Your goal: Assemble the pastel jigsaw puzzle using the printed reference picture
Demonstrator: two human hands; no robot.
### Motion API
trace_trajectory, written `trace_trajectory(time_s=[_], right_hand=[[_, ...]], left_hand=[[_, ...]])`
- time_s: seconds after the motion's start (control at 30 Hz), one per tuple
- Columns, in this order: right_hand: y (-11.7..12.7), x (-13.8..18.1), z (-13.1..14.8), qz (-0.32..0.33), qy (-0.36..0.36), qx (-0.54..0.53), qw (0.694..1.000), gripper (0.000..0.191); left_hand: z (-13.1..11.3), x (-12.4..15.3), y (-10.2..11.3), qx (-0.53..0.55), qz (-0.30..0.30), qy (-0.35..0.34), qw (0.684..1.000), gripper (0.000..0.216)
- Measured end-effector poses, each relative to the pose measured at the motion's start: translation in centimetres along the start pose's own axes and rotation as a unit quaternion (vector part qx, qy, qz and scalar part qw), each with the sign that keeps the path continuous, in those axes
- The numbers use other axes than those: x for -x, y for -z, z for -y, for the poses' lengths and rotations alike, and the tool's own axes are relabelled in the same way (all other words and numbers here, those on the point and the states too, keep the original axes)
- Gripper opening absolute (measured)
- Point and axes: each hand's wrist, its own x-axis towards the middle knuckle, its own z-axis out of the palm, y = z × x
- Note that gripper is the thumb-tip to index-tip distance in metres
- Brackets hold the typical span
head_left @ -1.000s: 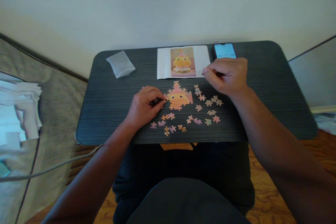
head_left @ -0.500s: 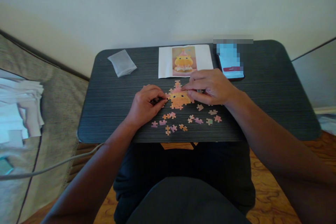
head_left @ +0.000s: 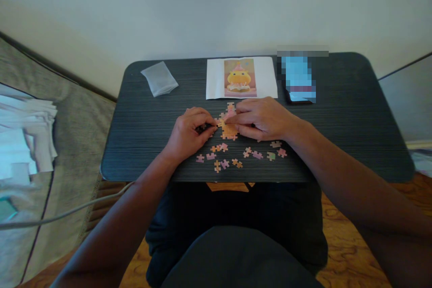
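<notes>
A partly joined jigsaw puzzle (head_left: 229,130) lies in the middle of the dark table, showing a yellow and pink figure. At its left edge my left hand (head_left: 194,132) pinches a small puzzle piece (head_left: 218,123) between thumb and index finger. My right hand (head_left: 261,119) reaches over the puzzle from the right, its index fingertip pressed on the joined pieces and its thumb lower and apart. Part of the puzzle is hidden under that hand. Loose pieces in pink, orange and green, among them a purple piece (head_left: 257,155), lie nearer the table's front edge.
Behind the puzzle lies a white sheet (head_left: 216,78) with a printed picture (head_left: 239,76). A clear plastic bag (head_left: 160,79) is at the back left, a phone (head_left: 299,74) at the back right. Papers (head_left: 37,135) and a cable (head_left: 77,209) are left of the table (head_left: 354,121).
My right hand has slid left and slightly down across the puzzle, covering more of it. My left hand stays at the puzzle's left edge. The view has shifted slightly.
</notes>
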Motion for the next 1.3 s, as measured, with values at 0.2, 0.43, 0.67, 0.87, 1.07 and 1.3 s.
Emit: trace_trajectory(time_s=[0.2,0.43,0.67,0.87,1.07,1.3], right_hand=[[0.05,-0.02,0.19,0.001,-0.001,-0.001,1.0,0.037],[-0.11,-0.03,0.04,0.003,0.009,-0.006,1.0,0.038],[-0.31,-0.15,-0.04,0.013,0.008,-0.019,1.0,0.038],[-0.5,-0.13,-0.07,0.01,0.011,-0.026,1.0,0.033],[-0.38,-0.18,0.06,0.019,0.005,-0.025,0.999,0.033],[-0.28,-0.2,0.21,0.016,-0.004,-0.031,0.999,0.036]], left_hand=[[0.06,0.08,0.02,0.006,0.001,0.013,1.0,0.006],[-0.01,0.09,0.06,0.015,-0.001,0.002,1.0,0.008],[0.28,0.32,0.02,0.006,-0.002,-0.001,1.0,0.009],[0.37,0.4,-0.03,0.006,0.001,-0.001,1.0,0.011],[0.27,0.39,-0.06,0.011,-0.001,0.005,1.0,0.012],[0.45,0.45,-0.15,0.012,-0.002,-0.005,1.0,0.009]])
